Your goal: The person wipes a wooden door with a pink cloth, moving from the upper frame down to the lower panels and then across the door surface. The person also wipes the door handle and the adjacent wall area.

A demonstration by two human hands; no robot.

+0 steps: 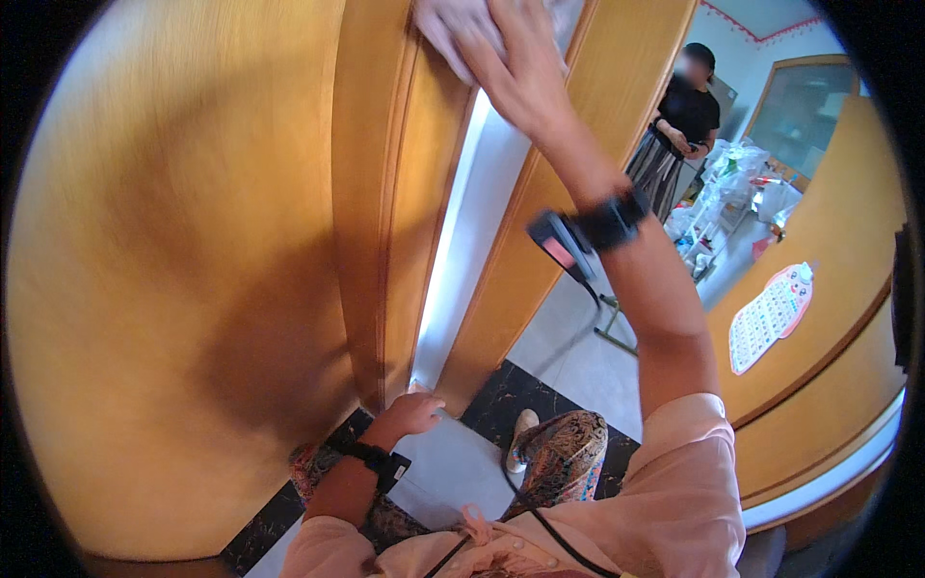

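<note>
Raised high at the top of the view, my right hand [524, 79] presses a pale pinkish cloth [455, 36] against the wooden door frame [412, 180]. The cloth is bunched under my fingers, slightly blurred and cut off by the picture's top edge. Low down, my left hand [413, 415] hangs near the foot of the frame. Nothing shows in it, and its fingers are loosely bent and partly apart. To the left, a broad wooden door panel [181, 217] carries the shadow of my body. A white wall strip [470, 195] runs between the frame's wooden parts.
Through the doorway a person [686, 123] stands beside a rack [712, 217] heaped with plastic bags. At right, an open wooden door [838, 217] bears a sticker chart [772, 318]. A dark stone threshold [498, 397] crosses the floor. A cable [517, 491] hangs before me.
</note>
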